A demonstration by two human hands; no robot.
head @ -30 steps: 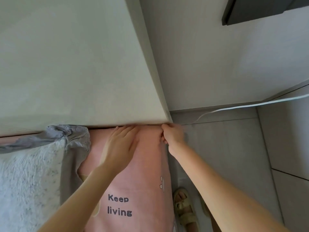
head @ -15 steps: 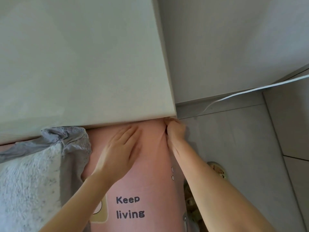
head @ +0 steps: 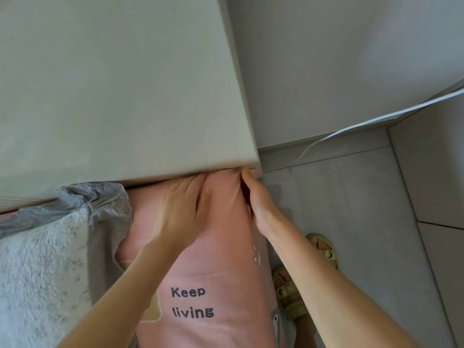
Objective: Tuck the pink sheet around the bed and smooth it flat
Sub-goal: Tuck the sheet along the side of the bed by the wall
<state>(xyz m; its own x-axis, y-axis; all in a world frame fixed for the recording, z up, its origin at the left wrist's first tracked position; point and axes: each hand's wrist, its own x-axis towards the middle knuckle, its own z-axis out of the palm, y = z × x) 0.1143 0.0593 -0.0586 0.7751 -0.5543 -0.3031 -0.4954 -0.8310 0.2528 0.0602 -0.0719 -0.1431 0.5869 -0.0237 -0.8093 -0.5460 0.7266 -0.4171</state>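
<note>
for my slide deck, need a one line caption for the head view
Left hand presses the pink sheet flat while the right hand works its edge at the corner by the beige board.

The left hand [head: 179,214] lies flat, palm down, fingers straight together; the right hand [head: 259,205] stands on edge, fingers forward, partly hidden.

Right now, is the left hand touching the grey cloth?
No, the left hand lies flat on the pink sheet, apart from the grey cloth.
</note>
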